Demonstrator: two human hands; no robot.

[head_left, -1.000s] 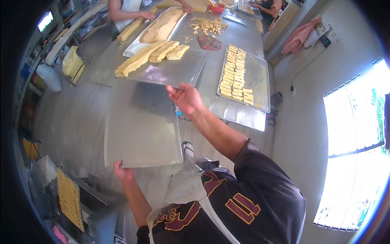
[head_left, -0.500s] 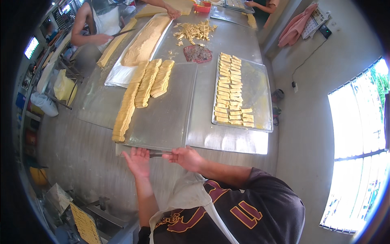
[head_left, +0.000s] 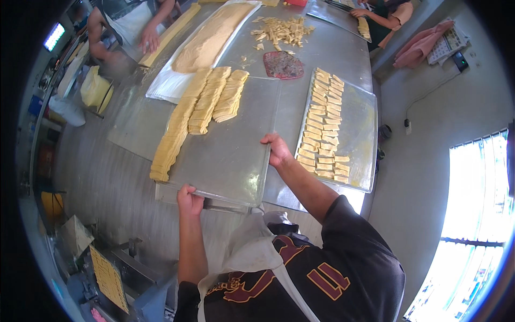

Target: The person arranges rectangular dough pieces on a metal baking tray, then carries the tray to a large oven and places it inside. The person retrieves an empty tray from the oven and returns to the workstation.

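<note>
We grip the near edge of the empty metal tray [head_left: 228, 155] with our left hand [head_left: 189, 199], fingers curled under the rim and out of sight. Our right hand [head_left: 278, 150] clasps the tray's right edge, its fingertips hidden too. The tray lies flat on the steel table [head_left: 327, 53], just beside the stacked dough strips [head_left: 206, 104] and a second tray of cut pieces [head_left: 322, 126]. Another person's hand [head_left: 149, 40] is blurred at the far left.
</note>
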